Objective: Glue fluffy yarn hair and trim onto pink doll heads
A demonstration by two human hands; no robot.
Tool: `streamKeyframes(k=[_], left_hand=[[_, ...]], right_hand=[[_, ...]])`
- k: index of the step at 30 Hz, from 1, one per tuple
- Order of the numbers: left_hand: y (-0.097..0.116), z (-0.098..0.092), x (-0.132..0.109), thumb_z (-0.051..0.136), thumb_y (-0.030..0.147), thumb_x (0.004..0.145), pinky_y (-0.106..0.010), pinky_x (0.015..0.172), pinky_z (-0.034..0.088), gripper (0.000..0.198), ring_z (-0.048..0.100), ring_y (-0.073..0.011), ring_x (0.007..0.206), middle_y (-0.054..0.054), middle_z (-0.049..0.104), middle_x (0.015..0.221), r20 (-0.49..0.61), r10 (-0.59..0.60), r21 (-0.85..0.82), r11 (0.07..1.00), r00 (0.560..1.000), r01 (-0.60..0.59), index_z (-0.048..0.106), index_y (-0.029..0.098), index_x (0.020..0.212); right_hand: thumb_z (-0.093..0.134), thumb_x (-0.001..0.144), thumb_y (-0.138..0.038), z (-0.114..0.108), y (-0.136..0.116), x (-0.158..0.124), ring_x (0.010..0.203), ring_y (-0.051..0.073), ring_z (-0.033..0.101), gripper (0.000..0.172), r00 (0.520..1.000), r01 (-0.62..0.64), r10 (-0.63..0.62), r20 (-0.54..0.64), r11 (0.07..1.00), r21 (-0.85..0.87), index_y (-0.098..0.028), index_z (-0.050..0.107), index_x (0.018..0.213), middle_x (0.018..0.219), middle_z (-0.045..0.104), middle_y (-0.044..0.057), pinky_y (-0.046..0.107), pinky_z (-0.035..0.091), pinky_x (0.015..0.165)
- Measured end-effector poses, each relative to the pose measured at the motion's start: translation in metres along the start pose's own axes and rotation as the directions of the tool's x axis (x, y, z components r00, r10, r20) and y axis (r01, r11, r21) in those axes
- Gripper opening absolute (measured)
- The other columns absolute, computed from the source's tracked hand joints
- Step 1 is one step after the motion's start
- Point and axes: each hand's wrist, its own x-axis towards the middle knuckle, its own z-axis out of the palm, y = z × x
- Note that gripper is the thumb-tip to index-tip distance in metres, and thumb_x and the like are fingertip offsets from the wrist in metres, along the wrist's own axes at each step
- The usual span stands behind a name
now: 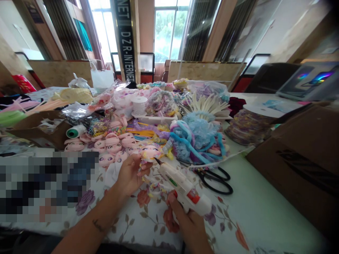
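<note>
head view: the left hand [132,174] pinches a doll face [150,151] over the flowery tablecloth [148,231], likely to steady it; the right hand [188,220] wraps round a glue gun [182,185], nozzle [158,161] close by.

Looks forward and down from head height across the table [261,192]. Takes in, at close range, the left hand [131,176] left of lower centre and the right hand [188,220] at bottom centre. Reaches a far window [166,35] at top centre of the frame.
</note>
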Motion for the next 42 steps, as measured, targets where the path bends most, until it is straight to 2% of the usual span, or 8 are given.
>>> streamKeyframes(k=[8,18,23,28,32,42], left_hand=[[0.001,0.000,0.000,0.048,0.009,0.073,-0.012,0.034,0.031,0.011,0.043,-0.0077,0.049,-0.003,0.047,0.061,0.005,-0.005,-0.020,1.000,1.000,0.005,0.050,0.013,0.063],[0.001,-0.001,0.000,0.049,0.010,0.073,-0.012,0.034,0.031,0.004,0.044,-0.0066,0.049,-0.002,0.049,0.064,-0.003,0.007,0.010,1.000,1.000,-0.007,0.052,0.011,0.071],[0.001,0.000,0.000,0.049,0.011,0.074,-0.011,0.034,0.030,0.003,0.044,-0.0064,0.050,-0.002,0.049,0.064,-0.003,0.013,0.015,1.000,1.000,-0.013,0.051,0.012,0.072],[0.001,0.000,-0.001,0.048,0.011,0.075,-0.011,0.034,0.031,0.004,0.044,-0.0064,0.049,-0.002,0.048,0.063,0.012,0.002,0.023,1.000,1.000,-0.002,0.050,0.013,0.072],[0.001,-0.001,-0.001,0.047,0.012,0.076,-0.012,0.035,0.032,0.005,0.044,-0.0065,0.049,-0.001,0.046,0.062,0.020,-0.016,0.019,1.000,1.000,0.015,0.050,0.012,0.072],[0.002,-0.002,0.001,0.049,0.013,0.078,-0.012,0.035,0.031,0.004,0.044,-0.0066,0.049,-0.001,0.046,0.063,0.024,-0.018,0.016,1.000,1.000,0.018,0.051,0.012,0.074]], right_hand=[[0.059,0.073,-0.068,-0.002,0.007,0.004,0.035,0.011,0.046,0.053,0.999,0.019,-0.019,0.027,1.000,0.005,-0.017,0.054,0.059,0.037,0.049,-0.001,0.021,0.030,0.035],[0.062,0.073,-0.066,-0.003,0.012,0.004,0.034,0.011,0.047,0.051,1.000,0.016,-0.017,0.003,0.999,0.038,-0.017,0.054,0.059,0.036,0.049,-0.002,0.020,0.030,0.035],[0.062,0.073,-0.066,-0.002,0.007,0.002,0.034,0.010,0.046,0.052,1.000,0.010,-0.010,-0.008,1.000,0.025,-0.017,0.054,0.057,0.037,0.049,-0.001,0.020,0.031,0.035],[0.063,0.071,-0.067,0.002,-0.001,-0.001,0.034,0.010,0.046,0.051,0.999,-0.006,0.007,-0.037,0.999,0.038,-0.017,0.055,0.065,0.039,0.051,-0.003,0.019,0.031,0.035],[0.063,0.070,-0.068,0.003,-0.005,-0.002,0.033,0.009,0.045,0.053,0.999,-0.010,0.011,-0.042,1.000,0.021,-0.017,0.054,0.058,0.038,0.050,-0.002,0.020,0.032,0.035],[0.066,0.068,-0.067,0.002,-0.007,-0.003,0.035,0.009,0.047,0.052,0.999,-0.032,0.033,-0.036,0.999,0.029,-0.017,0.054,0.058,0.039,0.050,-0.002,0.019,0.033,0.036]])
